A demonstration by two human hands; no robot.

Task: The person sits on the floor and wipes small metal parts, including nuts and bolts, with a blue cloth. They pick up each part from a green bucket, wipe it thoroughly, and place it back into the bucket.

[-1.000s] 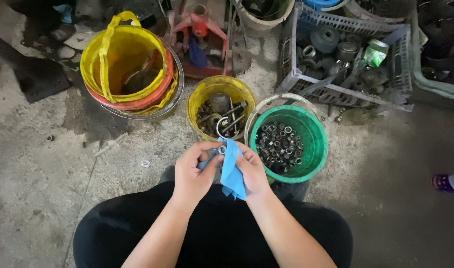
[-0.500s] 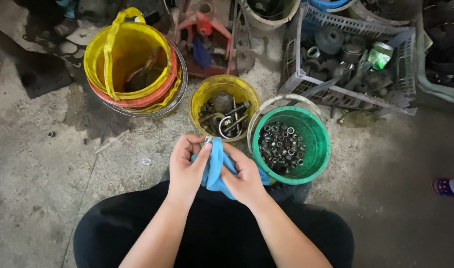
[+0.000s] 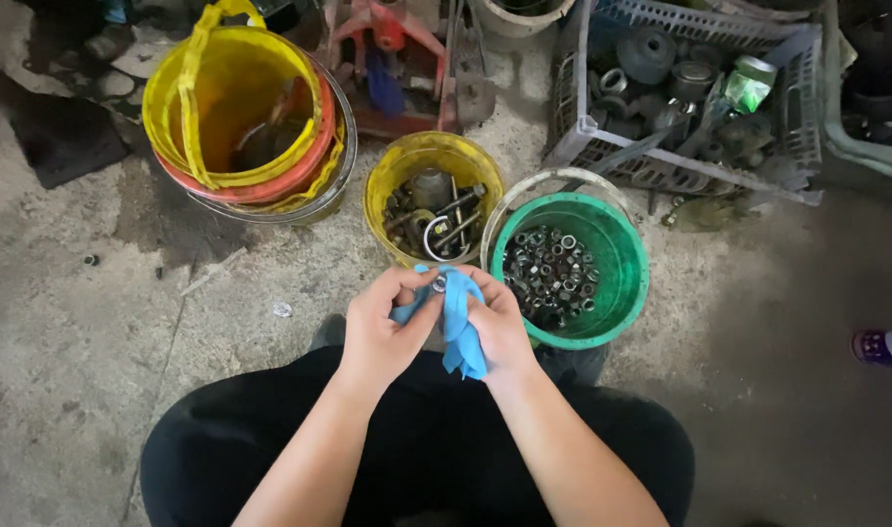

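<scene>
Blue cloth is bunched between both hands, held above the lap and just in front of the buckets. Left hand pinches a small metal nut between thumb and fingers, closed on it at the top edge of the cloth. Right hand is closed on the cloth, whose tail hangs below the palm (nut touching the cloth). Beyond the hands stand a green bucket of nuts and a yellow bucket of bolts on the concrete floor.
</scene>
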